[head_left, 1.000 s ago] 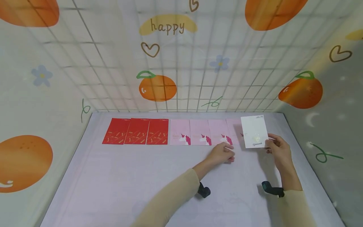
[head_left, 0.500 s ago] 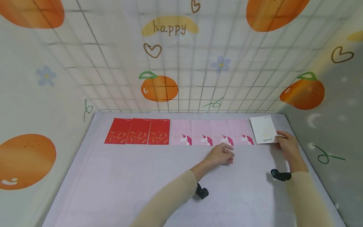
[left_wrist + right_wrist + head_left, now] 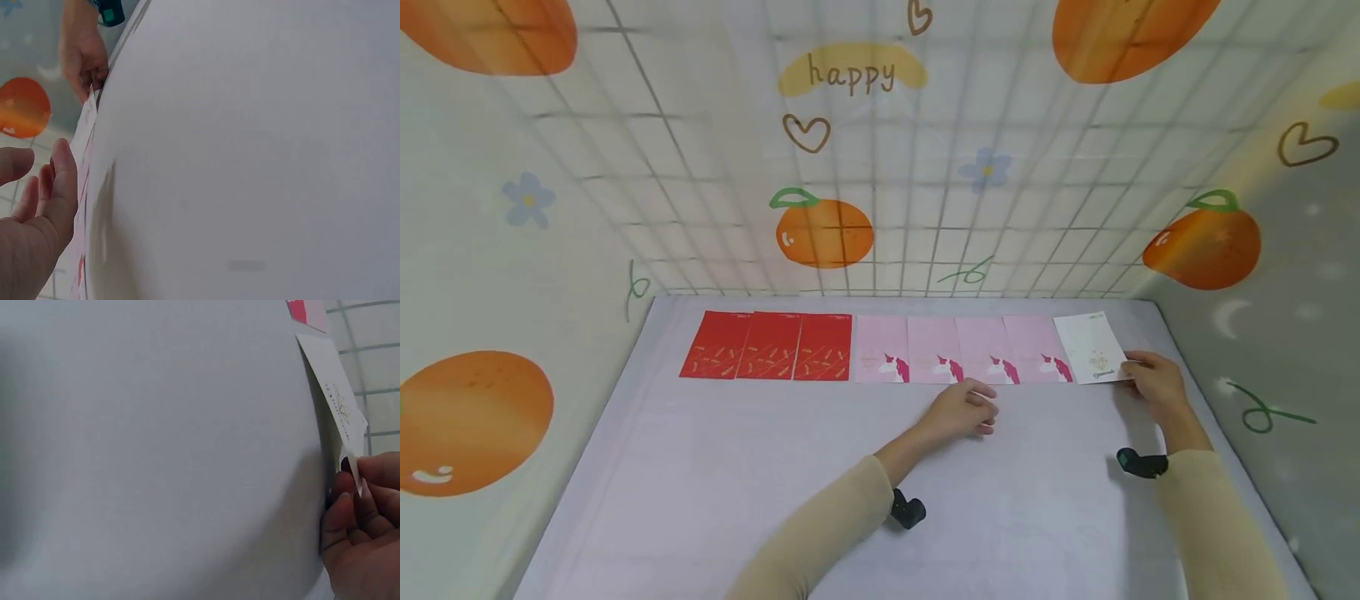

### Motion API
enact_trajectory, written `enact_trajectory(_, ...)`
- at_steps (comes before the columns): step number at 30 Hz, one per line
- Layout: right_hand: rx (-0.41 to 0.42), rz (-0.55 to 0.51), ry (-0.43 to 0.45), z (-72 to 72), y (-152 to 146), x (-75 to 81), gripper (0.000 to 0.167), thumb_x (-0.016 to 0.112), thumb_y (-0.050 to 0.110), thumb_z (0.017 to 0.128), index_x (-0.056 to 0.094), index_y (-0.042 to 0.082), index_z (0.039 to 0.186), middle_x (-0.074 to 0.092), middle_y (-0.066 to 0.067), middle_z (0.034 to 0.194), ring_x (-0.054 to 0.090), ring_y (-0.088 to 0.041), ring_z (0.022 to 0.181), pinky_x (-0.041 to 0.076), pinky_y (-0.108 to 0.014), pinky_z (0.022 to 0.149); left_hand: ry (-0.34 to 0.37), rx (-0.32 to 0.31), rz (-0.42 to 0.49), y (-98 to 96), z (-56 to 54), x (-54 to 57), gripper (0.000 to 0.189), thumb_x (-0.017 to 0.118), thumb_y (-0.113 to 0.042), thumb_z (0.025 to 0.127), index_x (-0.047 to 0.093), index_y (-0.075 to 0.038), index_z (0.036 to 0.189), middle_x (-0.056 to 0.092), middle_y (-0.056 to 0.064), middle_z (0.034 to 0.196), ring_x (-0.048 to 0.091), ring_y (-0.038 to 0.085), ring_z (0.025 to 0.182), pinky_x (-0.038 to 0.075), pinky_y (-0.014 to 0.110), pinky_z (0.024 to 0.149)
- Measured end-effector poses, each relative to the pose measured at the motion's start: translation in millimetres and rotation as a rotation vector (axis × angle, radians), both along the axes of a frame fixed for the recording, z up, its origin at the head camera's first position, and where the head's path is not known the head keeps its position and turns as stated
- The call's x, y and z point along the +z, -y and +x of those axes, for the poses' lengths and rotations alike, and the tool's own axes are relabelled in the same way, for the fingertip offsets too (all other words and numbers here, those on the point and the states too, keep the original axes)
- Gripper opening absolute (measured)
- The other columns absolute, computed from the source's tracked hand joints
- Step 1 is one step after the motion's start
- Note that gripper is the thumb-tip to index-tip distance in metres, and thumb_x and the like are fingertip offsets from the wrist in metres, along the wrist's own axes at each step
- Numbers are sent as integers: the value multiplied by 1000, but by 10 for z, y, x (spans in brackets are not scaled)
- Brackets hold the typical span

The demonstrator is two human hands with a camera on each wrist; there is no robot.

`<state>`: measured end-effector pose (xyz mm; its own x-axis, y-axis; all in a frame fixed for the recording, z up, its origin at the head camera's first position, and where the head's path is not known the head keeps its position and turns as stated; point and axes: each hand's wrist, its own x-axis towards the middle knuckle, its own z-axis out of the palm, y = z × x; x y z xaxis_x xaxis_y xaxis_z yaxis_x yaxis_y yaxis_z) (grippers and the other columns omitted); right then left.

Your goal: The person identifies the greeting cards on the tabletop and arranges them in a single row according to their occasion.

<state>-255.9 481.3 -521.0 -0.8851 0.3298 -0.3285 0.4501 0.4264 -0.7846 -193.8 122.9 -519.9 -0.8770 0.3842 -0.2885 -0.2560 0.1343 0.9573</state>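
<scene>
A white card (image 3: pixel 1087 343) with a small gold design lies at the right end of a row of cards. My right hand (image 3: pixel 1157 385) pinches its lower right corner between thumb and fingers. In the right wrist view that corner of the white card (image 3: pixel 334 394) is lifted off the table. Left of it are several pink cards (image 3: pixel 928 337) with a unicorn print, side by side. Three red cards (image 3: pixel 823 348) with gold marks continue the row leftward. My left hand (image 3: pixel 958 411) is just below the pink cards, fingers relaxed and holding nothing.
The row lies along the back of a table with a pale cloth (image 3: pixel 760 467). Behind it rises a wire grid (image 3: pixel 910 200) behind a curtain printed with oranges. A grey side wall (image 3: pixel 1247 350) bounds the table's right edge.
My right hand has moved the white card right and down from over the last pink card, then slightly left against it. My left hand has drawn back a little to the left.
</scene>
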Motion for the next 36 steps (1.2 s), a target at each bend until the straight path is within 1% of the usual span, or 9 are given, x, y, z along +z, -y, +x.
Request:
enact_trajectory(4, 17, 28, 3, 10, 8, 3, 49, 49, 19, 104, 43, -6, 146, 49, -21, 134, 57, -10, 84, 51, -22, 67, -30, 3, -7, 126, -21, 7, 30, 71, -15, 94, 62, -5, 121, 67, 2, 92, 71, 16, 77, 59, 31, 71)
enact_trajectory(9, 35, 60, -5, 15, 29, -2, 48, 49, 17, 103, 44, -9, 143, 50, -25, 135, 56, -13, 86, 50, -19, 63, -38, 8, -7, 223, -32, 7, 31, 71, -17, 95, 62, -6, 122, 67, 2, 93, 71, 16, 79, 59, 33, 73)
enact_trajectory(11, 35, 97, -8, 15, 36, -2, 47, 50, 18, 102, 46, -9, 141, 51, -25, 133, 56, -16, 88, 49, -18, 61, -40, 9, -4, 249, -31, 12, 31, 71, -18, 95, 62, -6, 122, 67, 1, 93, 71, 16, 79, 59, 34, 73)
enact_trajectory(16, 40, 224, -5, 19, 43, 15, 47, 50, 21, 102, 50, -9, 138, 53, -27, 130, 53, -29, 99, 47, -24, 63, -41, 22, 5, 335, -15, 59, 34, 71, -17, 94, 61, -3, 124, 67, 2, 96, 71, 16, 81, 59, 33, 72)
enact_trajectory(20, 45, 265, -10, 40, 67, 51, 48, 50, 24, 103, 49, -8, 140, 52, -29, 131, 51, -36, 106, 45, -30, 68, -35, 48, 18, 443, -6, 105, 35, 71, -15, 94, 61, -1, 125, 67, 3, 98, 71, 18, 84, 60, 32, 71)
enact_trajectory(24, 55, 278, -51, 103, 124, 126, 49, 50, 25, 103, 49, -6, 141, 52, -29, 129, 53, -34, 103, 46, -26, 65, -38, 62, 22, 585, 2, 142, 36, 72, -16, 94, 60, -2, 125, 67, 3, 100, 71, 20, 87, 59, 33, 72)
enact_trajectory(29, 57, 230, -121, 221, 290, 230, 49, 50, 30, 104, 51, -3, 140, 55, -25, 126, 59, -27, 93, 47, -17, 61, -81, 52, -10, 787, 33, 162, 38, 70, -18, 95, 59, -2, 127, 66, 4, 103, 71, 20, 90, 59, 31, 74)
enact_trajectory(33, 62, 218, -182, 301, 472, 270, 46, 53, 31, 104, 55, 0, 137, 58, -21, 121, 61, -23, 86, 48, -16, 61, -103, 66, -25, 945, 65, 171, 39, 70, -20, 95, 59, -2, 127, 66, 4, 104, 71, 20, 91, 59, 32, 74)
enact_trajectory(36, 69, 216, -217, 351, 605, 296, 43, 54, 31, 103, 57, 1, 134, 60, -21, 117, 62, -24, 86, 48, -16, 61, -108, 78, -29, 1048, 92, 179, 39, 70, -20, 95, 60, -2, 127, 67, 5, 103, 71, 24, 92, 59, 32, 74)
